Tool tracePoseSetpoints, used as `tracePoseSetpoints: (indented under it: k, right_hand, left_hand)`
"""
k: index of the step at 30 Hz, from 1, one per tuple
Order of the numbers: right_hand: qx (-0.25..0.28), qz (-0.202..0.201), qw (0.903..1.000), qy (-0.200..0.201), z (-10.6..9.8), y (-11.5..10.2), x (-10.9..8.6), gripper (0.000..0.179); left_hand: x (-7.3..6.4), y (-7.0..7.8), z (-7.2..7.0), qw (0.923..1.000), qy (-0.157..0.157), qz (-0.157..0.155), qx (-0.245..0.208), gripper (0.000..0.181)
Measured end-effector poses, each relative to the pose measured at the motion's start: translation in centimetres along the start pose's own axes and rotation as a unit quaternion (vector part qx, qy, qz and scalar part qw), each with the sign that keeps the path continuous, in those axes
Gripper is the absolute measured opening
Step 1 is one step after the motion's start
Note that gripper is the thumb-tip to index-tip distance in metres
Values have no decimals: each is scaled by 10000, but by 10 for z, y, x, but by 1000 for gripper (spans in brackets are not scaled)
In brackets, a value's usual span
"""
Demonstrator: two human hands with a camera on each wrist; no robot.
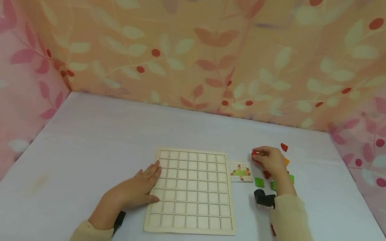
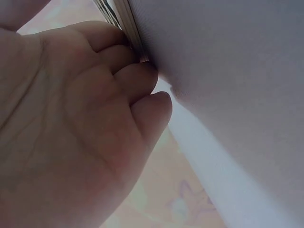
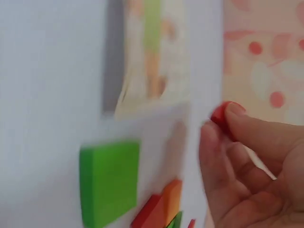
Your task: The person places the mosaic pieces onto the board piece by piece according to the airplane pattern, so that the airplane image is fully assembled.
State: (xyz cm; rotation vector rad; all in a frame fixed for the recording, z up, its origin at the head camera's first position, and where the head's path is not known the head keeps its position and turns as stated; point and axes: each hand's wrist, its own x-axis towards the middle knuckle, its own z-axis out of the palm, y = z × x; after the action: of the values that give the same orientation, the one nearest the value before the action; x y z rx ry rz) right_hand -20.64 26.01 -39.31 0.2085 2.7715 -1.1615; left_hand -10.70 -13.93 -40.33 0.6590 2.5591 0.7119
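My right hand [image 1: 272, 160] pinches a small red block [image 3: 222, 118] between thumb and fingertips, above the table beside the pattern card [image 1: 240, 171]. My left hand [image 1: 138, 186] rests along the left edge of a pale wooden grid board [image 1: 194, 192], fingers extended; in the left wrist view its fingertips meet the board's side edge [image 2: 129, 28]. The board's square cells hold no pieces. Printed on the card is a green, orange and red-brown figure on a small grid. Just right of the card lies a green square block [image 1: 259, 182], seen larger in the right wrist view.
More green, red and orange blocks lie beneath and around the right forearm, partly hidden by it. A red piece [image 1: 284, 147] sits beyond the right hand, another red piece [image 1: 273, 230] near the sleeve. Flowered cloth [image 1: 201, 56] encloses the white table [image 1: 104, 125] at back and sides.
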Motion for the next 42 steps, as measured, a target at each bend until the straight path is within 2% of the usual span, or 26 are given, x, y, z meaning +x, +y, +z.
tracePoseSetpoints:
  k: [2,6,9,12,18,23,29,36,42]
  right_hand:
    - [359,114,9993,-69,-2,-3,-5,28]
    - [1112,40,9934,-296,0,-12,-12,23]
    - [1637,43,9854,-470,9,-18,-16,23]
    - [1931,135,9801,-451,20,-25,-19,24]
    - [2035,85,9787,-260,40,-39,-23,26]
    - [2155,-154,9760,-259,57,-44,-23,27]
    - [2250,-364,9724,-491,73,-52,-24,18]
    - [2355,-548,9656,-952,92,-63,-22,18]
    - [1969,-574,9721,-1135,106,-77,-20,13]
  left_hand:
    - [5,2,-1,10000,-28,46,21,81]
    - [11,3,-2,10000,-45,44,77,84]
    - [10,1,-3,9999,-84,21,109,87]
    - [7,-1,-5,9999,-109,-15,80,89]
    - [3,-4,-7,9998,-116,-57,147,85]
    - [6,-2,-7,9999,-135,-8,67,82]
    - [10,1,-5,9998,-199,44,60,82]
    - [11,1,-2,9996,-250,-98,76,82]
    - [11,0,-1,9995,-274,-152,68,76]
